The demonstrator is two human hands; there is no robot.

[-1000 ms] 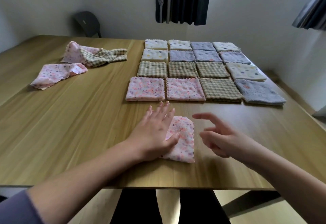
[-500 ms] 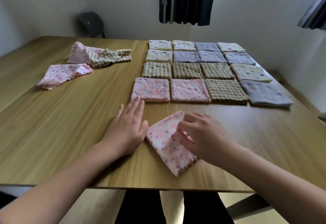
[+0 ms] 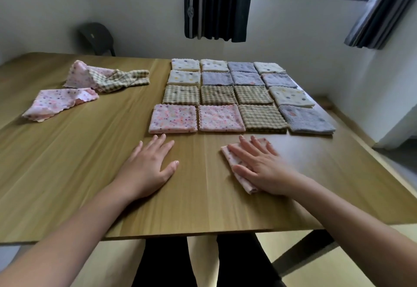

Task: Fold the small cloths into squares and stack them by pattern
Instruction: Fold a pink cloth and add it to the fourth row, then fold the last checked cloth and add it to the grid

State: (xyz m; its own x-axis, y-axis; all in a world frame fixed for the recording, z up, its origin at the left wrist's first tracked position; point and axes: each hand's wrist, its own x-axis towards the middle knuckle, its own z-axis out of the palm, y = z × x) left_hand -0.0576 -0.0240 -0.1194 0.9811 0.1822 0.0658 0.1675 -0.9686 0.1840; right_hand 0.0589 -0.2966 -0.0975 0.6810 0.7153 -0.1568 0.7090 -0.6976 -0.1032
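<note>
Sixteen folded cloths (image 3: 228, 96) are laid in a four-by-four block on the far right part of the table (image 3: 79, 162), edges touching or nearly so, and the right column is set close to the table's right edge. A strip of bare wood is left between the block's near row and the hands, and more is left from the hands to the near edge. Wide bare wood is seen on the left half, bounded far left by a loose pink spotted cloth (image 3: 58, 103) and, behind it, a crumpled heap of pink and checked cloth (image 3: 108, 76).

The folded pink cloth (image 3: 232, 158) is laid flat just before the near row, apart from it. It is pressed under the right hand (image 3: 261, 169), whose fingers are held straight and spread; only its left side and far corner are seen. The left hand (image 3: 146, 169) is laid flat on bare wood, nothing held, well apart from that cloth.
</note>
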